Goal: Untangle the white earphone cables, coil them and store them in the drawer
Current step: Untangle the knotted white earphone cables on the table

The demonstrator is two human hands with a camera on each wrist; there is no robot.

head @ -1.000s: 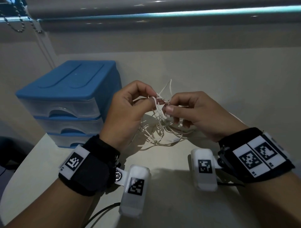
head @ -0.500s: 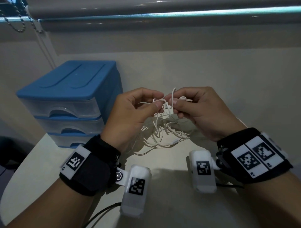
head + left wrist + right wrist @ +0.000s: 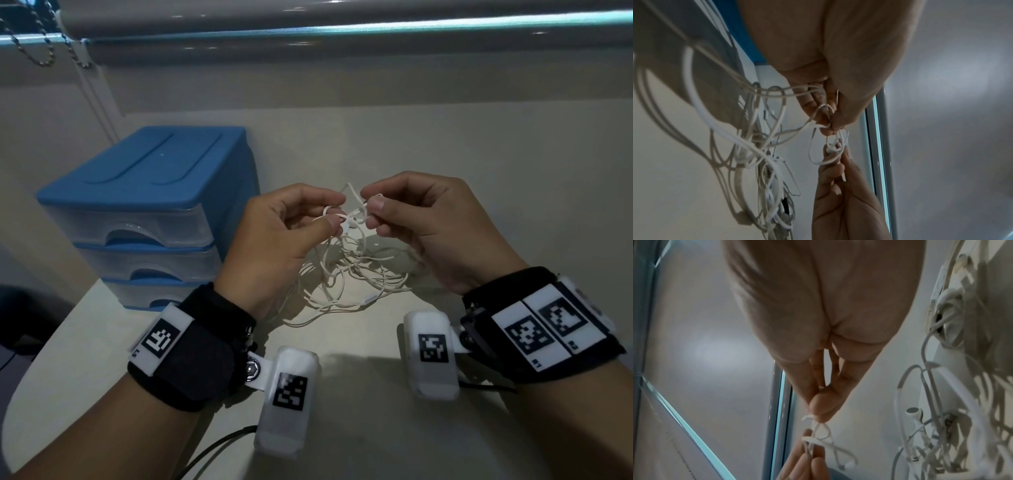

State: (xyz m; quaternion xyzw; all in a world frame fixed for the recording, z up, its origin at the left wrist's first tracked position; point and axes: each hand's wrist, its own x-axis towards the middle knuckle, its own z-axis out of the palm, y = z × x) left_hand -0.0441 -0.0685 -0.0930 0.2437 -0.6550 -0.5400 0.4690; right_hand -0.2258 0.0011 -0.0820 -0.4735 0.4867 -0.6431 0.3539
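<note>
A tangle of white earphone cables lies on the pale table, its top lifted between my hands. My left hand pinches a small loop of cable between thumb and forefinger. My right hand pinches a strand a few centimetres to the right, with a small knot stretched between them. In the left wrist view my left hand holds the loop while the cables hang below. The right wrist view has my right hand pinching the strand, with an earbud hanging in the bundle. The blue drawer unit stands left, drawers closed.
The table runs to a rounded edge at the front left. A wall and a window blind with a bead chain stand behind. A dark cable trails from the left wrist camera over the table's front.
My right hand has risen and shifted slightly right, changing its pinch on the strand. The left hand stayed almost in place, so the knot is drawn out between them.
</note>
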